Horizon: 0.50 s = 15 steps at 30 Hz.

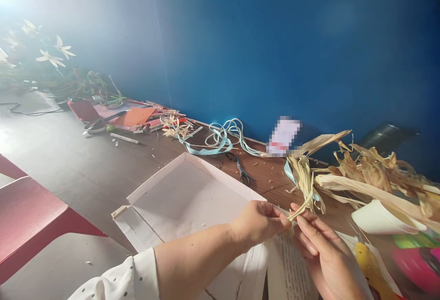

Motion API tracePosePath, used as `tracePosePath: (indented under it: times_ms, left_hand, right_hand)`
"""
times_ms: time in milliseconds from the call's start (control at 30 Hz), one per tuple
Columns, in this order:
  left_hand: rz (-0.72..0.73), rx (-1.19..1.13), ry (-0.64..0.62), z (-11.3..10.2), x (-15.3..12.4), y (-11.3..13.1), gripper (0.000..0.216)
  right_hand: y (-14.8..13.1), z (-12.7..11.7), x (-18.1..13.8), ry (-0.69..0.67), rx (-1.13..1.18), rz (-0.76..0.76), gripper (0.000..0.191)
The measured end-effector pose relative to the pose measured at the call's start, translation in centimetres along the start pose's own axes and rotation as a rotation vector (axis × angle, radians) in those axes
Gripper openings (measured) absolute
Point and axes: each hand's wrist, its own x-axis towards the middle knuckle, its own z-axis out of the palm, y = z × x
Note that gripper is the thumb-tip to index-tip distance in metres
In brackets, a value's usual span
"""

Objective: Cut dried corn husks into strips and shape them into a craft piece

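Note:
A bundle of dried straw-coloured husk strips (304, 183) with a bit of pale blue ribbon in it stands up above both hands. My left hand (257, 221) pinches the thin lower end of the bundle between thumb and fingertips. My right hand (323, 254) is close beside it, fingers pressed to the same stem from the right. Both hands hover over the near right corner of a shallow white cardboard tray (165, 199) and a printed page (290, 263).
A heap of dried husks (374, 176) lies to the right, with a white cup (378, 217) and pink and yellow items below. Small scissors (242, 168), coiled pale blue ribbon (223, 137), small husk flowers (175, 126) and coloured paper (134, 117) sit along the blue wall. A red chair (30, 217) stands at left.

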Motion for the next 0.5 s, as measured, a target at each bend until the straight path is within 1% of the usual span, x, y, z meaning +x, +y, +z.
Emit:
tracePosePath:
  times_ms: [167,300,500]
  left_hand:
    - [-0.003,-0.085,-0.037,0.03,-0.06,-0.10,0.035]
    - [-0.016,-0.070,-0.040,0.05,-0.15,0.00,0.032]
    - [-0.017,-0.044,-0.008,0.04,-0.18,0.04,0.025]
  right_hand:
    - [-0.06,0.21,-0.09,0.041,-0.018,0.051,0.045]
    - [-0.01,0.34,-0.23,0.083,-0.035,0.076,0.047]
    - [0.26,-0.13,-0.07,0.050,-0.074,-0.019,0.043]
